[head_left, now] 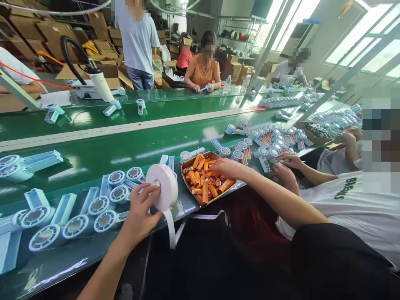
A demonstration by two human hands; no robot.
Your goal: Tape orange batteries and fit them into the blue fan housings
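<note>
My left hand (140, 212) is closed on a roll of white tape (170, 187), fingers at its core and thumb by the lower edge. A loose strip hangs from the roll over the front edge of the bench. My right hand (229, 168) reaches into an open cardboard box (204, 203) filled with orange cylindrical batteries (204, 191). Its fingertips lie among the batteries at the right side; whether they grip one is hidden. Left of the tape, several light-blue handheld fan housings (75, 225) lie on the bench, with round heads and open trough-shaped handles.
A green conveyor belt (150, 143) runs across behind the bench. More fan housings (271, 139), some with orange batteries in them, crowd the right, where a co-worker's hands (289, 166) work close by. Other people sit or stand beyond the belt. A white device (100, 83) stands at back left.
</note>
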